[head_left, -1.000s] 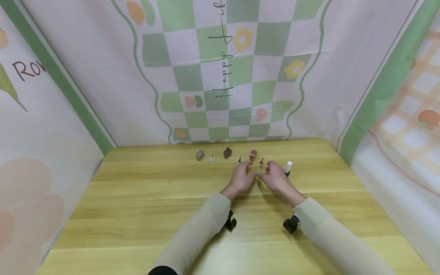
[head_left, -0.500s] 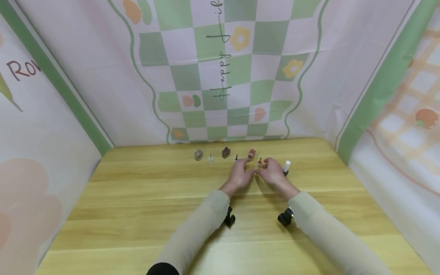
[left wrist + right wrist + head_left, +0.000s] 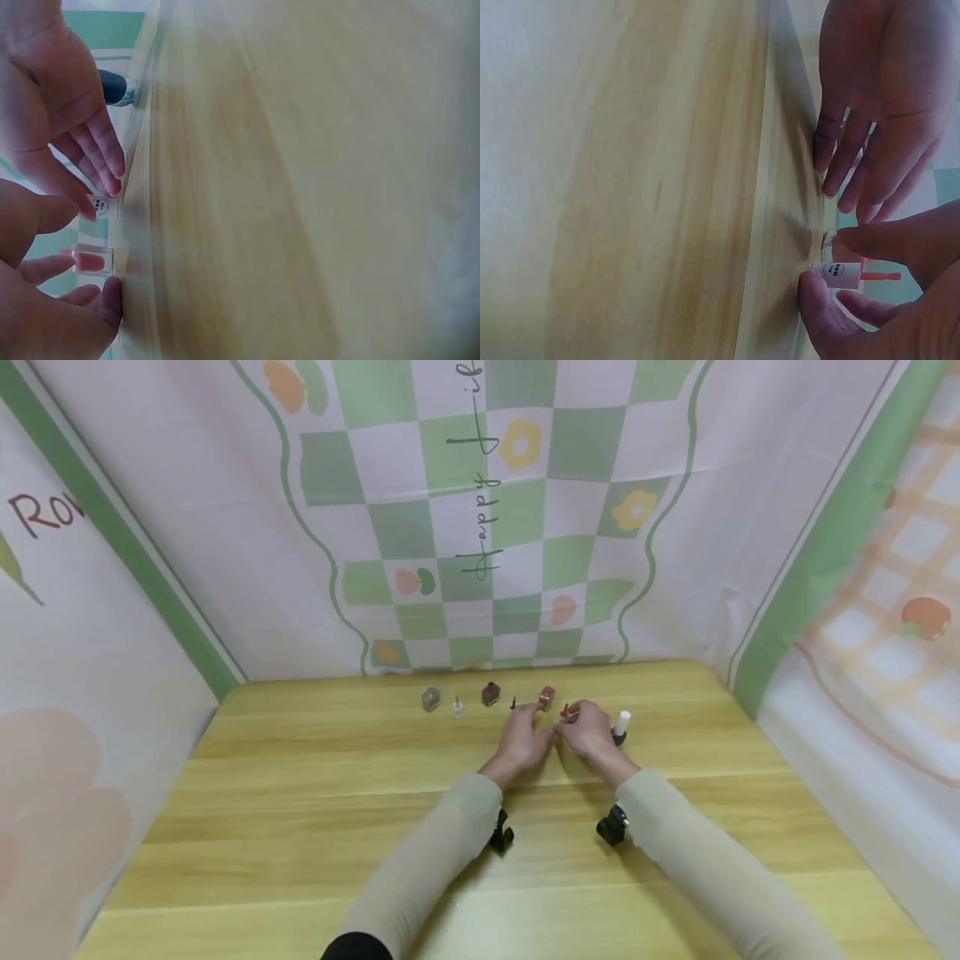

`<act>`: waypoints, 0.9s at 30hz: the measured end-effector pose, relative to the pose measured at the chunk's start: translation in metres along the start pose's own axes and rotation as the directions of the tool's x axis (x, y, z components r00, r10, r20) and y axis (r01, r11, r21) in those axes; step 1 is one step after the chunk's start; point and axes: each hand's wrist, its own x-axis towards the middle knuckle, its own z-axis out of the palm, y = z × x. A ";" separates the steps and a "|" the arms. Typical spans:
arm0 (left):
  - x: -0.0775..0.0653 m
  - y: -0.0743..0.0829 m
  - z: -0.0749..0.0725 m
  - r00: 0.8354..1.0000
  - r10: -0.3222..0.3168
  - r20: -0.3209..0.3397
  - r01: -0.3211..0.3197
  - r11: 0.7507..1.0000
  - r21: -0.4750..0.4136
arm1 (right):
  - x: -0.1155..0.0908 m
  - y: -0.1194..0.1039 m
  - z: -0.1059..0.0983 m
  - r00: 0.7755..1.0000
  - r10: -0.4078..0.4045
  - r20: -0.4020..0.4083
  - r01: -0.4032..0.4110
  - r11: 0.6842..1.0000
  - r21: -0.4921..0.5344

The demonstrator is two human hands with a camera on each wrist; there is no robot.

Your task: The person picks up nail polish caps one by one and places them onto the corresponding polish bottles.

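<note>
My right hand (image 3: 588, 731) closes its curled fingers about a white nail polish cap (image 3: 840, 274), whose coral brush (image 3: 881, 276) points up. Some of that hold is hidden by the fingers. My left hand (image 3: 522, 739) reaches with fairly straight fingers beside the coral nail polish bottle (image 3: 91, 260), its index finger at or very near the glass. In the head view this bottle (image 3: 547, 697) stands near the back edge, uncapped. Just left of it a dark brush (image 3: 513, 702) sticks up, its cap mostly behind my left hand.
A dark maroon bottle (image 3: 491, 694) and a greyish bottle (image 3: 431, 699) stand along the back of the wooden table (image 3: 315, 827). A white cap with its brush upward (image 3: 457, 707) sits between them. Right of my hands is a white-capped dark bottle (image 3: 621, 727). Printed cloth (image 3: 517, 527) hangs behind.
My right hand has shifted slightly left and its fingers have closed in on the coral-brush cap. The left hand has edged slightly forward toward the coral bottle. The head view has drifted slightly.
</note>
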 end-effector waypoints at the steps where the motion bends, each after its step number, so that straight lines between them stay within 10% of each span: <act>1: 0.000 0.000 0.000 1.000 -0.004 0.001 0.004 1.000 0.002 | 0.001 0.000 0.001 1.000 -0.006 -0.004 0.006 1.000 -0.004; 27: 0.002 0.010 0.006 0.999 -0.048 0.001 0.048 0.999 0.005 | -0.011 0.002 -0.006 0.992 -0.093 -0.089 0.088 0.994 -0.061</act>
